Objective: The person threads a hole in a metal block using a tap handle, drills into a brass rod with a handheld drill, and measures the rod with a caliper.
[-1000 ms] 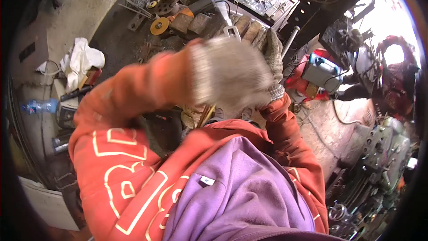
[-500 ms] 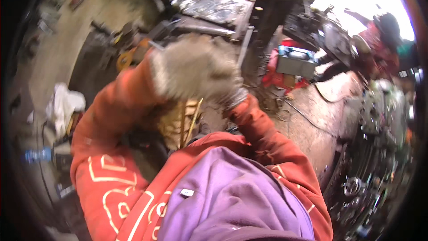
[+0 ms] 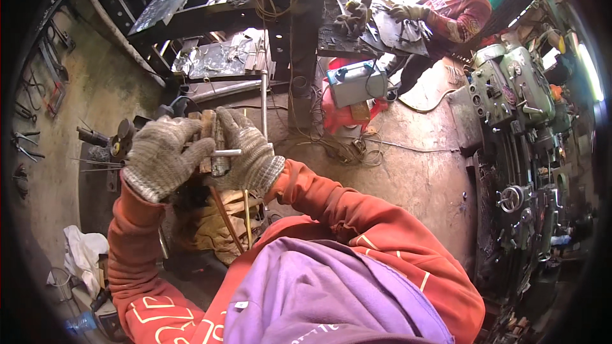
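Note:
Both my hands wear knitted, grey-brown work gloves. My left hand (image 3: 162, 156) curls in from the left, thumb and fingers closed against a narrow brown block (image 3: 206, 143) that looks like wood. From the right, my right hand (image 3: 248, 153) is closed around a greyish, worn strip (image 3: 220, 163) lying against that block. A short bright metal pin (image 3: 227, 152) sticks out to the right between my hands. Whether the block and strip are one piece, I cannot tell. Below them slant a brown rod (image 3: 225, 218) and a thin brass-coloured rod (image 3: 247, 220), over a crumpled tan bundle (image 3: 215, 232).
Another person (image 3: 456, 13) in gloves works at dark metal plates (image 3: 395, 33) at the upper right. A grey box (image 3: 358, 84) rests on something red. Cables (image 3: 344, 150) cross the floor. A green lathe-like machine (image 3: 519, 89) lines the right; tools (image 3: 54, 67) hang at left.
My hands were blurred and together higher up; now they are lower and further left, with the block and strip visible between them. The view has turned, showing more of the other person.

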